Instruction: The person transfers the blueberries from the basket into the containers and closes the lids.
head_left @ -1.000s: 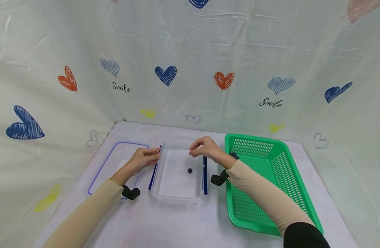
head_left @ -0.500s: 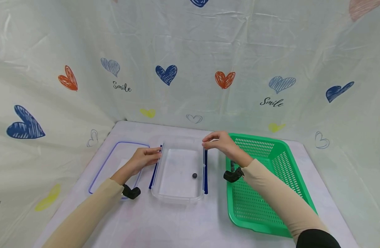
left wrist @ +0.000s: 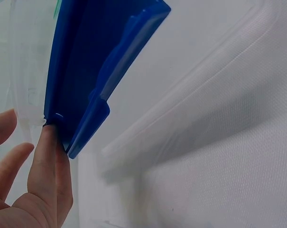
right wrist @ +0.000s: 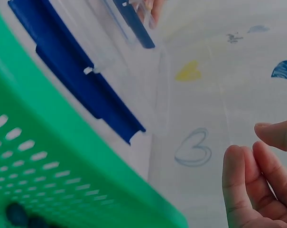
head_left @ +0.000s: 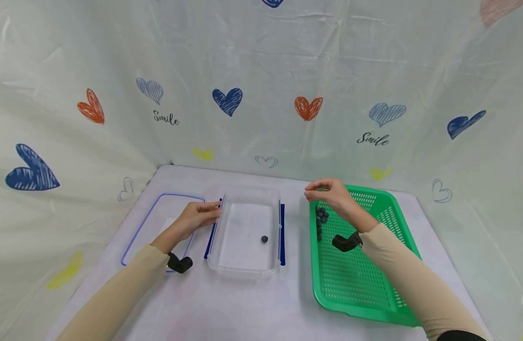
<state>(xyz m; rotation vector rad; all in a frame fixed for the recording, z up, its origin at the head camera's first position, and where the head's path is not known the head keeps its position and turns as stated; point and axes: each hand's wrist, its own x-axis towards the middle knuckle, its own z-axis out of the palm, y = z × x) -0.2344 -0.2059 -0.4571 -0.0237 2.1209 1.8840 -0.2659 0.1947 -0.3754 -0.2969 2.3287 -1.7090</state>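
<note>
A clear plastic box [head_left: 240, 237] with blue side latches stands mid-table, and one blueberry [head_left: 264, 239] lies on its floor. My left hand [head_left: 197, 219] rests against the box's left side; in the left wrist view its fingertips touch the end of a hanging blue latch [left wrist: 86, 61], and the thumb is apart. Over the far left corner of the green basket [head_left: 314, 274] is my right hand [head_left: 335, 198]. Its fingers are relaxed and hold nothing, with a gap between thumb and fingertips in the right wrist view. Several blueberries [head_left: 321, 215] lie along the basket's left wall.
A clear lid with a blue rim [head_left: 148, 229] lies on the table [head_left: 244, 312] left of the box, partly behind my left forearm. A hanging sheet with printed hearts [head_left: 266, 71] surrounds the table at the back and sides.
My right hand has moved right, from above the box to the basket's far left corner. The blueberry in the box has rolled slightly. My left hand stays in place.
</note>
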